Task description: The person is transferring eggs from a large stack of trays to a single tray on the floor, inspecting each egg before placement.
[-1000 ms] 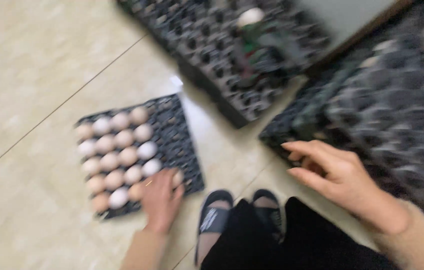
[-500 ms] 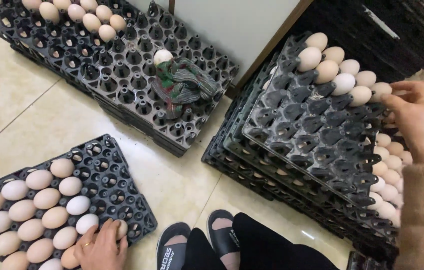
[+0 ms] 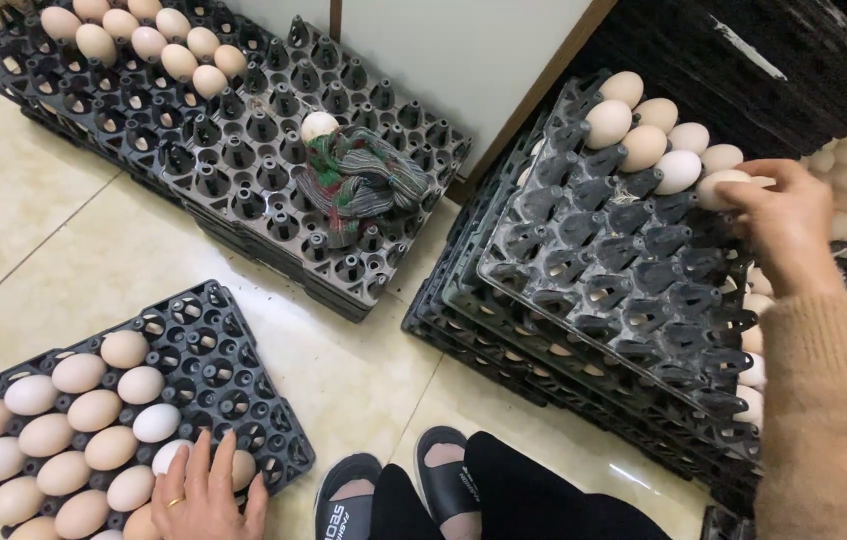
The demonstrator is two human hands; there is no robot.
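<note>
- The left hand (image 3: 206, 492) lay flat, fingers spread and grasping nothing, on the eggs at the near corner of a black plastic egg tray (image 3: 234, 375) on the tiled floor (image 3: 44, 220).
- That tray held rows of cream and tan eggs (image 3: 74, 425) on its left side; its right cells stood bare.
- The right hand (image 3: 789, 225), in a tan fuzzy sleeve (image 3: 834, 420), curled its fingertips on a pale egg (image 3: 722, 186) at the far edge of the tilted top tray (image 3: 624, 270) of a stack.
- A green striped cloth (image 3: 364, 185) sat bunched on another tray stack (image 3: 244, 170), touching a single egg (image 3: 320, 125).
</note>
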